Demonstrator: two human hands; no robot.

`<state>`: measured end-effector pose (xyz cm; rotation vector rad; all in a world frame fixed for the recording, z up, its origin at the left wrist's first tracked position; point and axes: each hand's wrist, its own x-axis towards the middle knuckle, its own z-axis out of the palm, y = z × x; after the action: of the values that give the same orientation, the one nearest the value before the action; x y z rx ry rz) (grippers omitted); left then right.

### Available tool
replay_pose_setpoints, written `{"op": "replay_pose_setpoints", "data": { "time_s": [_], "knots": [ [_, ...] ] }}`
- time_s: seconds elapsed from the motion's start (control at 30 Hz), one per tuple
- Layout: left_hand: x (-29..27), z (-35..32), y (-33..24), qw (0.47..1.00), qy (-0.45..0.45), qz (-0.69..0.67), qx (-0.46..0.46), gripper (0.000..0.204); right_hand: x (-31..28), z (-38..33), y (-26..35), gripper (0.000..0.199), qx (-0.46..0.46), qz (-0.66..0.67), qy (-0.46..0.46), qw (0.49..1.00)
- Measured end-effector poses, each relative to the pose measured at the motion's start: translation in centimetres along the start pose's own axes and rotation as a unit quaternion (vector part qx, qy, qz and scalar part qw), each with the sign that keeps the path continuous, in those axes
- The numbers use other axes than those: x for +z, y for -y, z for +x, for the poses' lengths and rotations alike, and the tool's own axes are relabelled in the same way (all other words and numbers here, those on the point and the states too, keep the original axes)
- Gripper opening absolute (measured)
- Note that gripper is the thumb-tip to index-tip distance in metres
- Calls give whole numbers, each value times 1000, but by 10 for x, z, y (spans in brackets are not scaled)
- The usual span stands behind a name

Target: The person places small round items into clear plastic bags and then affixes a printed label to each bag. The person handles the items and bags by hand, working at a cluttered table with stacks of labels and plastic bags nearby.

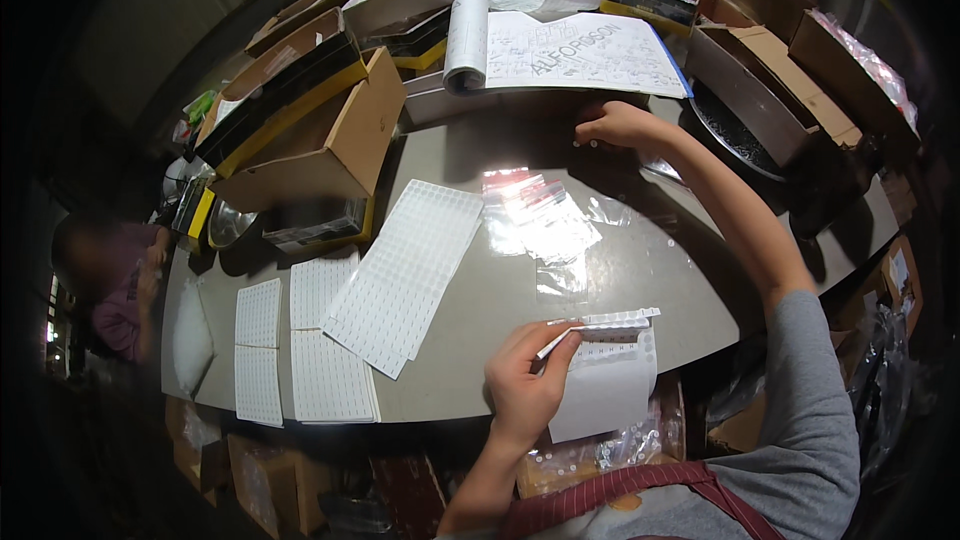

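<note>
My left hand (525, 380) pinches a white sheet of round stickers (605, 400) at the table's front edge. Its upper part is folded over, and the lower part hangs past the edge. Stretched far forward, my right hand (612, 127) is closed, fingers curled, below a propped pad of paper (575, 50). Tiny white dots show at its fingertips; whether they are stickers is too small to tell. Between the hands lies a pile of clear zip bags (540, 220) with red strips. More sticker sheets (410, 270) lie in stacks to the left.
Open cardboard boxes (320, 150) stand along the left and far sides of the grey table (440, 380). A round dark tray (735, 130) sits at the right. A white pouch (192, 335) lies at the left edge. Another person (125, 290) sits beyond it.
</note>
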<state>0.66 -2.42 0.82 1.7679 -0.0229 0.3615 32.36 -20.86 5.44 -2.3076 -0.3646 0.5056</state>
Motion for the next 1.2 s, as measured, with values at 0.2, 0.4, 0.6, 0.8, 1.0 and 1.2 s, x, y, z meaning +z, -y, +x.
{"op": "replay_pose_setpoints", "data": {
  "time_s": [0.2,0.4,0.6,0.8,1.0,1.2],
  "knots": [
    [1,0,4,1000,-7,-29,6,15,7,43,-46,54,-30,-197,-74,977],
    [2,0,-2,1000,-6,2,28,10,6,-6,-7,33,-102,-264,-97,954],
    [4,0,6,998,-13,-8,59,10,53,-92,24,20,-198,26,198,960],
    [3,1,5,998,-4,0,55,9,69,-107,29,25,-181,-8,211,961],
    [3,1,6,999,-3,7,45,10,74,-102,21,31,-222,-46,155,962],
    [3,1,8,998,-11,6,67,11,71,-102,19,36,-182,-34,172,967]
  ]
}}
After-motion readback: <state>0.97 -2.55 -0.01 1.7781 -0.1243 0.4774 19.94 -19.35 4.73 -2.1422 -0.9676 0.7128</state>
